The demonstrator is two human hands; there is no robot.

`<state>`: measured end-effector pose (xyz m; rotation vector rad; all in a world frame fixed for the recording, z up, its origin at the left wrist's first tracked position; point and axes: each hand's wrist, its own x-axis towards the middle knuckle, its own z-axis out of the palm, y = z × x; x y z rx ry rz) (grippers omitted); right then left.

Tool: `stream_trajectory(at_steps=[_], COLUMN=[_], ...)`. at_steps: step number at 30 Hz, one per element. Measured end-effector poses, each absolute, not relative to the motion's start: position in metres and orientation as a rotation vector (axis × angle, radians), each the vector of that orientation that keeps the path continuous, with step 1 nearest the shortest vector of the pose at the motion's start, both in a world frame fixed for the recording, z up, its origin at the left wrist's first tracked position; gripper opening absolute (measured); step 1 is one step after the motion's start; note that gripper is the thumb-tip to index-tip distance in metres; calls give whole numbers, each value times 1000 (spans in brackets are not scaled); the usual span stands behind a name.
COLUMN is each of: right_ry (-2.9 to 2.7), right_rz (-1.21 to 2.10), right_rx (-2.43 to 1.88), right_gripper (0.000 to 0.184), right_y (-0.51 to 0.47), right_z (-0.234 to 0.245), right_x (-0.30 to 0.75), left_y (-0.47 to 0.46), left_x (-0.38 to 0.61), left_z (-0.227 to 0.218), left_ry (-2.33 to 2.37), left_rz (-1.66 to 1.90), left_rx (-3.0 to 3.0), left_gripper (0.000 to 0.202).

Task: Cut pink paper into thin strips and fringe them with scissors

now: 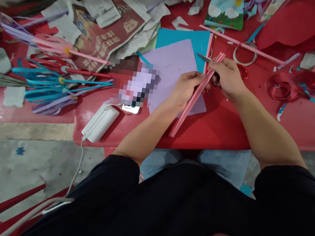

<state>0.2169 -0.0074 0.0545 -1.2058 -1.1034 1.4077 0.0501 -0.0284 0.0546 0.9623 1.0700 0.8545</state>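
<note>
A narrow bundle of folded pink paper strips (190, 109) slants across the front of my body, its upper end between my two hands. My left hand (187, 86) is closed around the middle of the strips. Higher up, the thumb and fingers of my right hand (226, 76) pinch them near the top end. Scissors (204, 57) show a blade left of my right hand and a red handle loop on its other side; whether that hand holds them or they lie behind it, I cannot tell. Purple paper sheets (169, 70) and a blue sheet (180, 38) lie beneath.
Paper-strip flowers (46, 84) and crumpled newspaper (100, 25) cover the left of the red table (303, 121). A white power bank or adapter (101, 123) with a cable sits at the front edge. Tape (245, 54), a long pink stick (243, 44) and red paper scraps (284, 88) lie right.
</note>
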Motion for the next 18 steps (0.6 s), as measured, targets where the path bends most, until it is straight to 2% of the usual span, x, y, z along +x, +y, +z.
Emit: stream_trajectory(at_steps=[6, 12, 18], right_ry=[-1088, -1092, -1133], right_rz=[1417, 1461, 1454], right_rx=[-1245, -1229, -1213], right_gripper=[53, 42, 47], right_y=[-9, -9, -11], right_z=[57, 55, 60], right_x=[216, 219, 216], left_y=[-27, -28, -27], left_x=[49, 46, 46], left_z=[56, 62, 57], left_ry=[1054, 996, 1028], left_rz=[824, 796, 816], left_rx=[860, 808, 891], left_gripper=[27, 29, 32])
